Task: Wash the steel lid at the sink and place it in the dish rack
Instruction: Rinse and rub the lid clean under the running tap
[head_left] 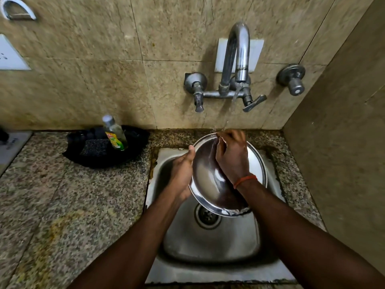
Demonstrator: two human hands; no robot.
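Left hand (180,174) grips the steel lid (208,182); right hand (231,160), curled at its rim, perhaps pinching.

one view only — a wide-angle camera worn on the head, facing forward and steeply down, close over the sink (208,247) at the bench's (73,205) far right corner — the tiled wall (104,59) and tap (239,49) fill the top.
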